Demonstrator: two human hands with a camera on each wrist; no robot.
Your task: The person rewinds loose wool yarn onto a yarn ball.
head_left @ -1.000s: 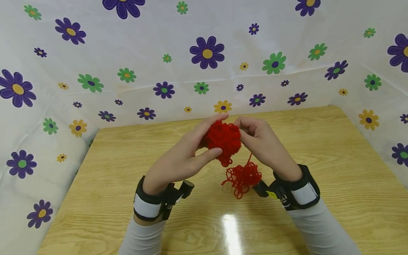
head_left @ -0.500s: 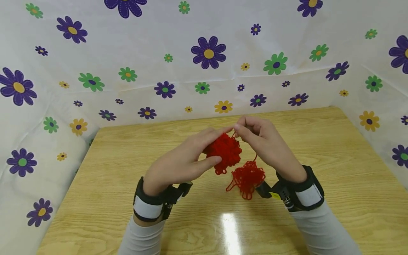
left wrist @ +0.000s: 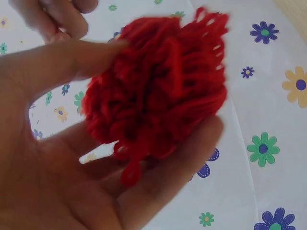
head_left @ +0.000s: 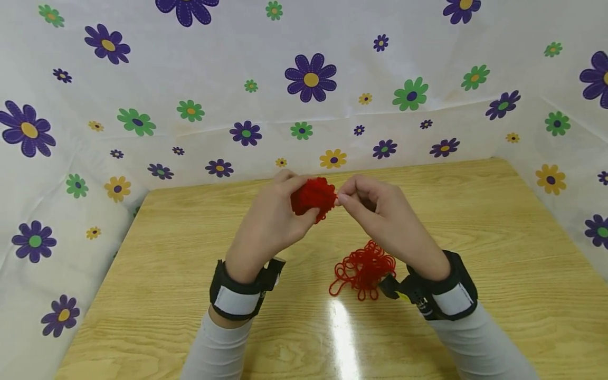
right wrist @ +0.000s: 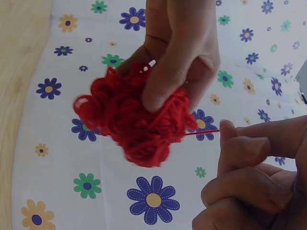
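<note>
A ball of red yarn (head_left: 317, 196) is held above the table by my left hand (head_left: 275, 216), its thumb on the near side and its fingers curled around the far side. In the left wrist view the yarn ball (left wrist: 158, 86) shows many loose loops. Just to its right, my right hand (head_left: 385, 211) pinches a strand of red yarn (right wrist: 204, 132) between thumb and forefinger; the right wrist view shows that strand running taut to the ball. Below the hands, a loose heap of red yarn (head_left: 368, 268) lies on the table.
The wooden table (head_left: 180, 295) carries a bright glare streak near its front. Behind it and at both sides hangs a white cloth (head_left: 214, 68) with purple, green and yellow flowers. A black camera band (head_left: 451, 290) sits on each wrist.
My left hand has turned and moved up and to the left with the yarn ball, away from the loose heap. My right hand has shifted slightly left, still pinching the strand.
</note>
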